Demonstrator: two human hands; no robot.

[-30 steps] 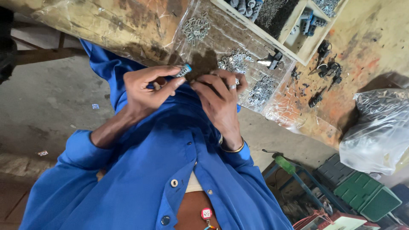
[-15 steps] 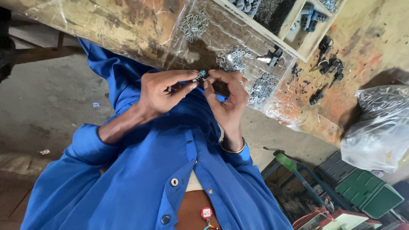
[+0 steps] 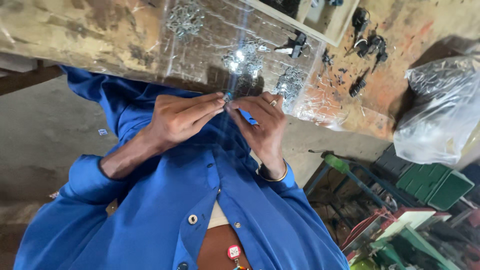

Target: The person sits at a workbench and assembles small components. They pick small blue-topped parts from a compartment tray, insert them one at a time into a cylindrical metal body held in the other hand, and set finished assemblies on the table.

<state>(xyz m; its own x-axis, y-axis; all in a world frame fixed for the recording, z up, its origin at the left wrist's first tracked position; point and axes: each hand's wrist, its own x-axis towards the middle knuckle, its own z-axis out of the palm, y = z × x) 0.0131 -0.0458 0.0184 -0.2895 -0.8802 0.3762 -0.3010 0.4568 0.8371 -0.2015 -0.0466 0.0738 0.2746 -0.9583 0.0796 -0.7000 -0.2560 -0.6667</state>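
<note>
- The left hand (image 3: 177, 119) and the right hand (image 3: 260, 125) meet close in front of the chest, just before the edge of the worn wooden table (image 3: 75, 35). It seems they are held so near to the eyes because the part is very small.
- Between the fingertips of both hands sits a small metal part (image 3: 227, 97), with a bit of blue at its side. The left thumb and first fingers are pressed together on it; the right thumb and forefinger pinch it from the other side. The other fingers of both hands are curled loosely.
- On the right hand there is a ring (image 3: 273, 103), and a thin bangle (image 3: 272, 177) lies around the wrist.
- A clear plastic sheet (image 3: 210, 55) covers the table just beyond the hands, and small heaps of metal pieces (image 3: 243, 61) rest on it, probably so they stay within easy reach.
- Farther right lie dark clips (image 3: 369, 46) and a clear plastic bag (image 3: 442, 110); green crates (image 3: 435, 182) stand lower down.
</note>
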